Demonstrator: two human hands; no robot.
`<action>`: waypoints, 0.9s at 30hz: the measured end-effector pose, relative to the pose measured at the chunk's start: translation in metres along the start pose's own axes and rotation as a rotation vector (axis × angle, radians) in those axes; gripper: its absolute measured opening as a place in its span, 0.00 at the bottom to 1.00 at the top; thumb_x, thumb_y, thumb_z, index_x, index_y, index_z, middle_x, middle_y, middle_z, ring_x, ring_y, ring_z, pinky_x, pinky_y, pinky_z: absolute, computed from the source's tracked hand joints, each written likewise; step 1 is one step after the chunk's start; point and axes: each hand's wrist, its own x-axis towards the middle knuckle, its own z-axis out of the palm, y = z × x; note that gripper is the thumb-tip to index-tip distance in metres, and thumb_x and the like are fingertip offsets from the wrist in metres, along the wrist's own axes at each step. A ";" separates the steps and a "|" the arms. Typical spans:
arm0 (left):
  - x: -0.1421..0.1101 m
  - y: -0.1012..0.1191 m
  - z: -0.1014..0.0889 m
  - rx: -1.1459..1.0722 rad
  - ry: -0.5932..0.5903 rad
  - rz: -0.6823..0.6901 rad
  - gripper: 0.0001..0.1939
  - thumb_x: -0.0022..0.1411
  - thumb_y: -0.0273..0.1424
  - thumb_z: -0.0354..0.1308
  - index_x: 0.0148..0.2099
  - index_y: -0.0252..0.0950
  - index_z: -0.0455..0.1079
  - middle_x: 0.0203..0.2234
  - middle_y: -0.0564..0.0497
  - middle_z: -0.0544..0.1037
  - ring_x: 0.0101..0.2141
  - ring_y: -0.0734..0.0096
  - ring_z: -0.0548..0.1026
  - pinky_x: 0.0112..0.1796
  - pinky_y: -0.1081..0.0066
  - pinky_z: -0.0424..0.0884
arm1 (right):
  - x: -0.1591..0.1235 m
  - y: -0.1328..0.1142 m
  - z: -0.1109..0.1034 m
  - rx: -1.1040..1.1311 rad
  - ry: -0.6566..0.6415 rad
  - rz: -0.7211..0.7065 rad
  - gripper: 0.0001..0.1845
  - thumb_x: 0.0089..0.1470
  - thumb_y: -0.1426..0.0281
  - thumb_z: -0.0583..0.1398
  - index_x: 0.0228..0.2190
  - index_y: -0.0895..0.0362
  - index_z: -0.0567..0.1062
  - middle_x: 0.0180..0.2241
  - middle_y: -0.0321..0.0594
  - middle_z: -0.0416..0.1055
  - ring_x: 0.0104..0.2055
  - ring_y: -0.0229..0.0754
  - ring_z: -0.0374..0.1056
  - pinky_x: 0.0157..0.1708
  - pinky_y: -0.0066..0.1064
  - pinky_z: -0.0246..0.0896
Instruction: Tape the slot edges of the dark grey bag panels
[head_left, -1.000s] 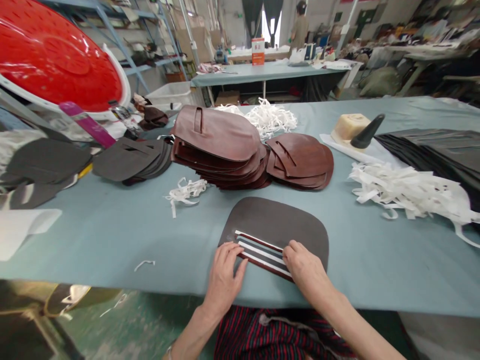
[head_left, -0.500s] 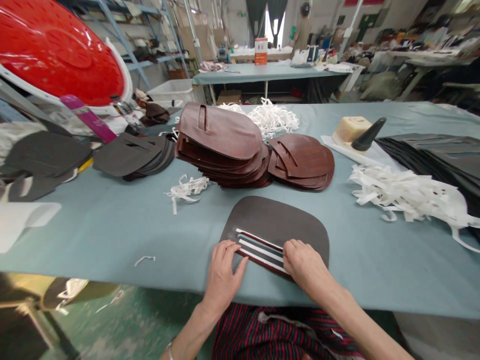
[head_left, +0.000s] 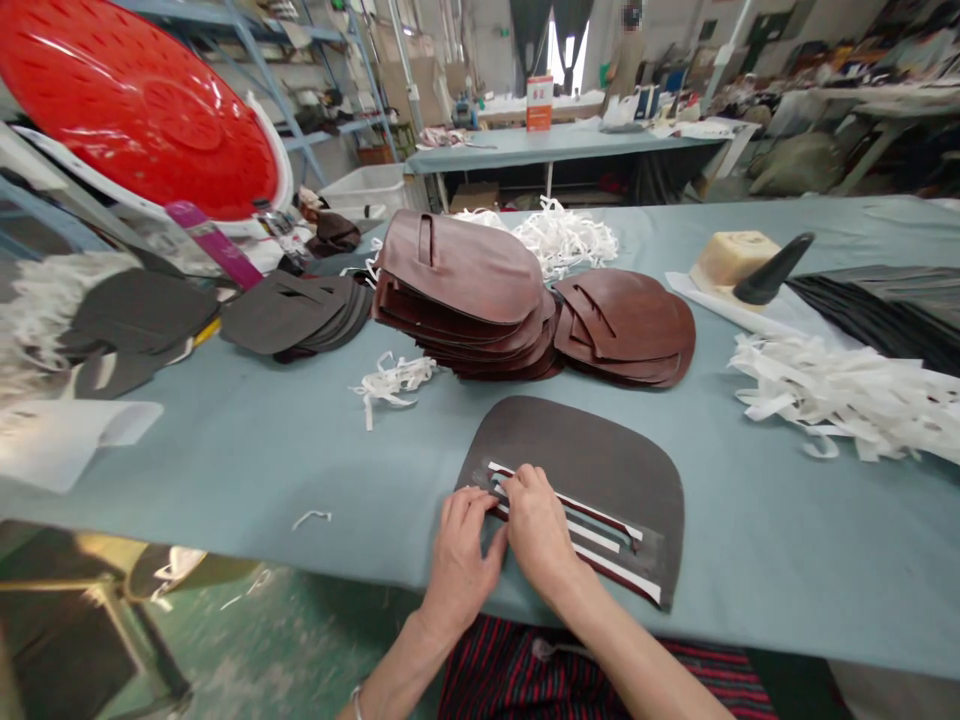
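A dark grey leather piece (head_left: 592, 460) lies flat at the table's near edge, underside up, with slits lined by white tape strips (head_left: 600, 535). My left hand (head_left: 461, 540) presses on its left end. My right hand (head_left: 536, 525) sits right beside it, fingertips pinching at the left ends of the strips. Whether a strip is lifted I cannot tell.
Behind the piece stand two stacks of brown leather pieces (head_left: 465, 295) (head_left: 626, 325). Dark grey pieces (head_left: 300, 315) lie at left. Heaps of white tape scraps (head_left: 847, 395) (head_left: 394, 380) are scattered. A cone tool on a block (head_left: 750, 265) stands at right. A person stands far back.
My right hand has moved from the right end of the strips to their left end, beside my left hand. The view has shifted a little to the left.
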 end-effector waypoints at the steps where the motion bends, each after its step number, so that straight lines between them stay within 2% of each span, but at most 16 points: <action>1: 0.000 0.000 0.000 -0.005 -0.008 -0.006 0.12 0.60 0.27 0.54 0.47 0.38 0.65 0.44 0.45 0.69 0.48 0.59 0.67 0.50 0.55 0.66 | 0.000 0.000 0.002 0.016 0.018 -0.013 0.12 0.56 0.80 0.52 0.35 0.56 0.73 0.38 0.43 0.66 0.42 0.44 0.60 0.41 0.31 0.56; 4: 0.000 0.000 -0.001 -0.036 -0.013 -0.042 0.13 0.61 0.26 0.51 0.49 0.38 0.63 0.45 0.44 0.69 0.49 0.59 0.66 0.51 0.54 0.65 | -0.003 0.003 0.007 0.024 0.059 -0.065 0.13 0.55 0.81 0.52 0.36 0.55 0.72 0.38 0.42 0.65 0.42 0.45 0.59 0.40 0.33 0.55; 6: 0.002 -0.001 -0.003 -0.049 -0.025 -0.052 0.18 0.61 0.24 0.49 0.53 0.37 0.60 0.49 0.43 0.67 0.52 0.59 0.64 0.52 0.54 0.64 | -0.004 0.006 0.010 0.014 0.075 -0.112 0.13 0.55 0.81 0.52 0.38 0.56 0.72 0.39 0.43 0.65 0.42 0.46 0.58 0.40 0.34 0.55; 10: 0.011 -0.005 -0.012 -0.001 -0.149 0.022 0.28 0.61 0.22 0.47 0.62 0.39 0.50 0.58 0.42 0.61 0.56 0.60 0.60 0.54 0.55 0.61 | -0.007 0.012 0.013 -0.011 0.094 -0.197 0.12 0.56 0.79 0.53 0.41 0.58 0.70 0.40 0.44 0.64 0.42 0.46 0.57 0.41 0.35 0.55; 14: 0.018 -0.015 -0.018 0.068 -0.250 0.112 0.24 0.63 0.24 0.47 0.61 0.41 0.56 0.54 0.45 0.67 0.52 0.61 0.64 0.51 0.57 0.64 | -0.007 0.012 0.015 -0.066 0.119 -0.254 0.12 0.58 0.78 0.53 0.44 0.61 0.70 0.39 0.46 0.64 0.41 0.47 0.56 0.41 0.36 0.56; 21: 0.028 -0.037 -0.024 0.092 -0.274 0.233 0.20 0.64 0.28 0.48 0.59 0.39 0.58 0.52 0.45 0.69 0.53 0.63 0.64 0.53 0.56 0.64 | -0.002 0.002 0.025 -0.218 0.186 -0.271 0.10 0.57 0.78 0.54 0.41 0.63 0.71 0.37 0.48 0.64 0.39 0.49 0.57 0.38 0.39 0.59; 27: 0.026 -0.041 -0.023 0.123 -0.262 0.240 0.18 0.65 0.30 0.48 0.57 0.39 0.60 0.53 0.45 0.67 0.53 0.63 0.64 0.52 0.57 0.63 | -0.021 0.017 0.024 -0.298 0.192 -0.317 0.11 0.55 0.79 0.56 0.42 0.65 0.71 0.37 0.48 0.65 0.38 0.49 0.57 0.36 0.40 0.60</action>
